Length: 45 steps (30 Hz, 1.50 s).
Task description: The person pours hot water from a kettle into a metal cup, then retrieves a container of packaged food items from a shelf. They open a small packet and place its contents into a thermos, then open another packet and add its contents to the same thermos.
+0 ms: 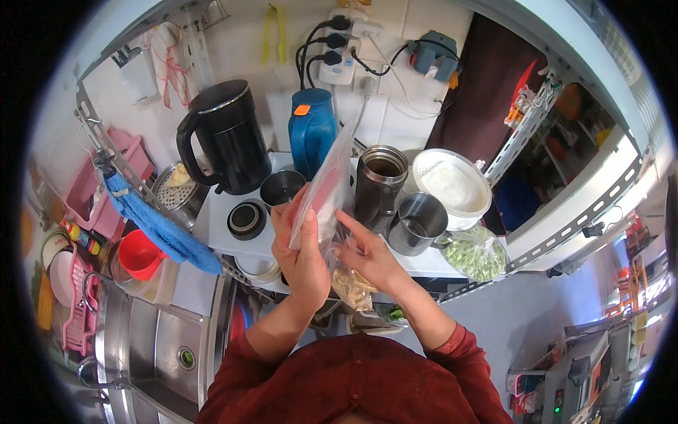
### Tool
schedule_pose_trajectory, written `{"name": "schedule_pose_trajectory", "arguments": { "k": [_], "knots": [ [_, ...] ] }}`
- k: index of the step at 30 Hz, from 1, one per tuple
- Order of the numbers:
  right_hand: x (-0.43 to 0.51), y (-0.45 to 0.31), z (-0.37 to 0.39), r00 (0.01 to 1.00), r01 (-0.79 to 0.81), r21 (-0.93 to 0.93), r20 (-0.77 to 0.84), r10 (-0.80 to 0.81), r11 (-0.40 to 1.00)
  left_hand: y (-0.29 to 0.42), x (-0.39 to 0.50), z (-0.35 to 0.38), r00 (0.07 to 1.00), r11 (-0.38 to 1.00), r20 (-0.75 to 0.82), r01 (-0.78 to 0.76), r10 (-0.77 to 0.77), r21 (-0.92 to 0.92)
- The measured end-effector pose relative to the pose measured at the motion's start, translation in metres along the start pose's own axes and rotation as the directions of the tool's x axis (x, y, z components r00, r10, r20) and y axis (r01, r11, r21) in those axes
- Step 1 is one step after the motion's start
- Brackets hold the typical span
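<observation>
My left hand (304,259) grips a translucent plastic bag (333,177), its thumb pressed flat on the near side. Through the film, the fingers behind show faintly. The index finger of my right hand (373,259) points at the bag's right side, seemingly touching it. My right hand's other fingers are curled on a clear plastic bag of tan pieces (354,290), which hangs below. Whether the two bags are joined I cannot tell. Just beyond my hands are a dark metal cup (283,186), an uncovered dark vacuum flask (378,185) and a steel mug (418,222).
On the white shelf stand a black kettle (228,143), a blue jug (313,132), a black lid (247,219), white tubs (453,183) and a bag of chopped greens (476,254). A blue towel (159,222) hangs left, above a steel sink (177,331). Plugged cords fill a power strip (338,63).
</observation>
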State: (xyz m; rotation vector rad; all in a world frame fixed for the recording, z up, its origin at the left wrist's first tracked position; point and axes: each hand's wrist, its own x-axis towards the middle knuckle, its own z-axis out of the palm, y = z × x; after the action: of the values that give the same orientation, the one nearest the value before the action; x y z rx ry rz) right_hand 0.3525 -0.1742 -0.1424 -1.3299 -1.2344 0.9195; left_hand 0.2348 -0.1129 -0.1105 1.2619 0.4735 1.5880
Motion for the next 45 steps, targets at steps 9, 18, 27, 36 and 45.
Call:
{"name": "schedule_pose_trajectory", "arguments": {
  "k": [9,18,27,36,45],
  "knots": [
    [-0.054,-0.018,-0.018,0.994,-0.076,-0.273,-0.102,0.049,0.959,-0.049,0.009,0.005,0.959,0.888,0.053,-0.279,0.28,0.365],
    [-0.143,-0.047,-0.106,0.813,-0.137,-0.377,-0.571,-0.113,0.916,0.003,-0.025,-0.023,0.467,0.302,0.473,-0.872,0.747,0.385],
    [-0.195,-0.049,-0.17,0.696,-0.112,-0.3,-0.704,-0.141,0.947,-0.048,-0.094,0.099,0.404,0.787,0.902,-0.602,0.153,0.136],
    [-0.166,-0.066,-0.199,0.759,0.06,-0.281,-0.611,-0.226,0.958,-0.061,-0.112,0.121,0.316,0.712,0.829,-0.689,0.462,-0.134],
    [-0.016,-0.067,-0.239,0.76,0.316,-0.283,-0.496,-0.42,0.906,-0.053,-0.105,0.111,0.407,0.678,0.752,-0.732,0.519,-0.072]
  ]
}}
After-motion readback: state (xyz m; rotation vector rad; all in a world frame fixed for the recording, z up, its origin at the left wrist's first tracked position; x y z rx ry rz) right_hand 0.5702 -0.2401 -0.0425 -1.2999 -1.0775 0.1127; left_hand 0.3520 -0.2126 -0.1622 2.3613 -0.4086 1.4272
